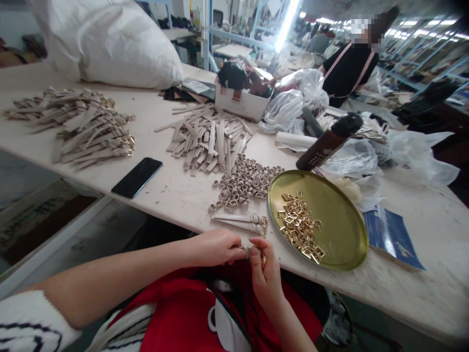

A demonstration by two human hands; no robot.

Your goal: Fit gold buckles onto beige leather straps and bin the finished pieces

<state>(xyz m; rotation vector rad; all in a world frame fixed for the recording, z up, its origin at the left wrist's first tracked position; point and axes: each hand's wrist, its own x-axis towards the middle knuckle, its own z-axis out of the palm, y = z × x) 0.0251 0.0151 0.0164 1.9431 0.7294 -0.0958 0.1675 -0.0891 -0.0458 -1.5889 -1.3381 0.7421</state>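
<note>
My left hand [216,247] and my right hand [264,266] meet just below the table's front edge, both pinched on one small beige strap piece with a gold buckle [252,250]. Right above them on the table lie a few finished straps with buckles [244,222]. A round gold tray [348,234] to the right holds a heap of gold buckles [300,225]. A pile of small beige loops [245,183] and a pile of plain beige straps [210,139] lie further back.
A black phone [137,177] lies left of the loops. A large heap of buckled straps [84,129] is at far left, with a white sack [110,41] behind. A dark bottle [328,142], plastic bags [403,146], a white box [242,102] and a blue booklet [390,234] sit right. Another person [351,63] stands behind.
</note>
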